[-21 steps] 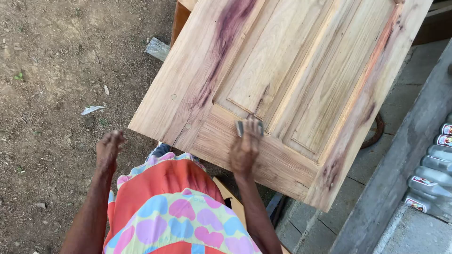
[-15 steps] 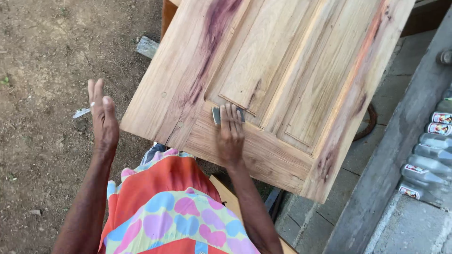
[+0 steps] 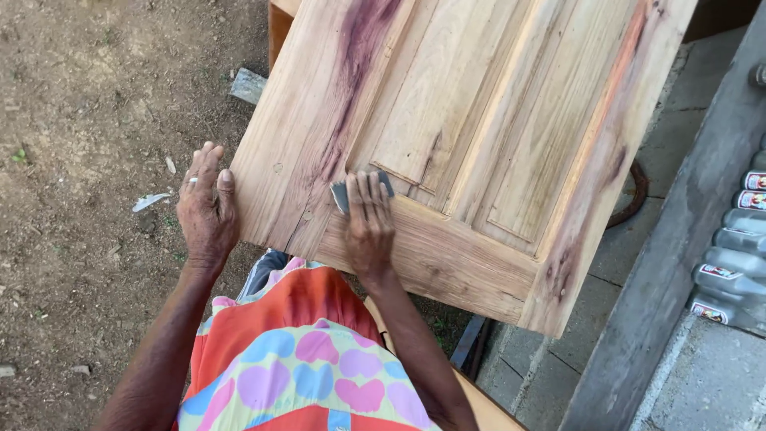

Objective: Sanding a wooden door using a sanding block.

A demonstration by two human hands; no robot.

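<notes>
While bare dirt (image 3: 88, 96) surrounds the wooden door (image 3: 495, 120), right hand (image 3: 369, 227) fingers press sandpaper (image 3: 341, 194), left hand (image 3: 206, 209) flat.

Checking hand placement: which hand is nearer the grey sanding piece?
Right. The right hand presses flat on the grey sanding piece; the left hand rests at the door's left edge.

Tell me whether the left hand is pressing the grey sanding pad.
No, the right hand presses the grey sanding pad; the left hand rests at the wooden door edge.
</notes>
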